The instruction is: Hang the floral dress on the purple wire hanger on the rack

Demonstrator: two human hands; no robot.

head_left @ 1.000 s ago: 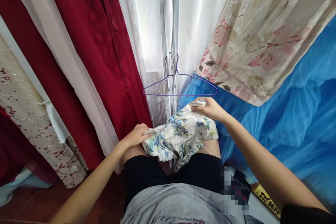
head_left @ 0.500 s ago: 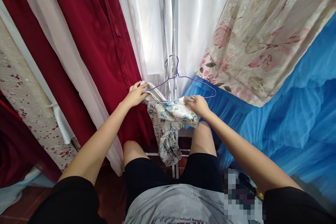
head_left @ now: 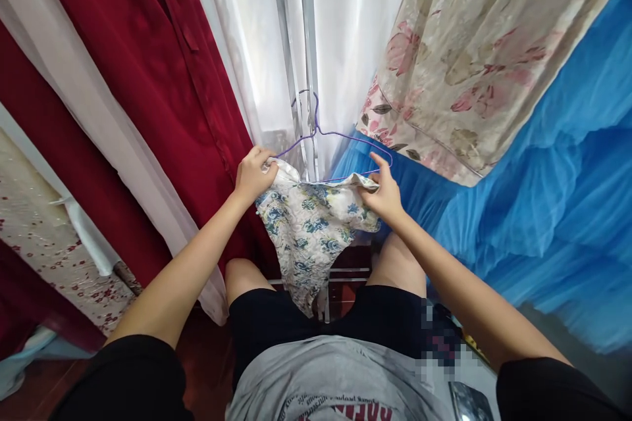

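Note:
A white garment with blue and green flowers (head_left: pixel 311 223) hangs between my hands, partly on a thin purple wire hanger (head_left: pixel 340 133). My left hand (head_left: pixel 255 175) grips the garment's upper left edge, where the hanger's left end is covered by cloth and fingers. My right hand (head_left: pixel 385 194) pinches the upper right edge between thumb and fingers, its index finger stretched up toward the hanger's right end. That right end pokes out bare beyond the cloth. The hanger's hook stands upward in front of metal poles. Below, the cloth tapers down between my knees.
Vertical metal poles (head_left: pixel 307 33) rise ahead, before a white curtain-like cloth (head_left: pixel 345 33). Long dark red cloth (head_left: pixel 123 59) hangs at left. A beige floral garment (head_left: pixel 459 72) and blue tulle (head_left: pixel 533 210) hang at right. A phone-like dark object (head_left: pixel 469 401) lies low at right.
The garment has been spread wider and now hangs flatter below the hanger. My right index finger has lifted toward the hanger's end. The view has shifted slightly to the right.

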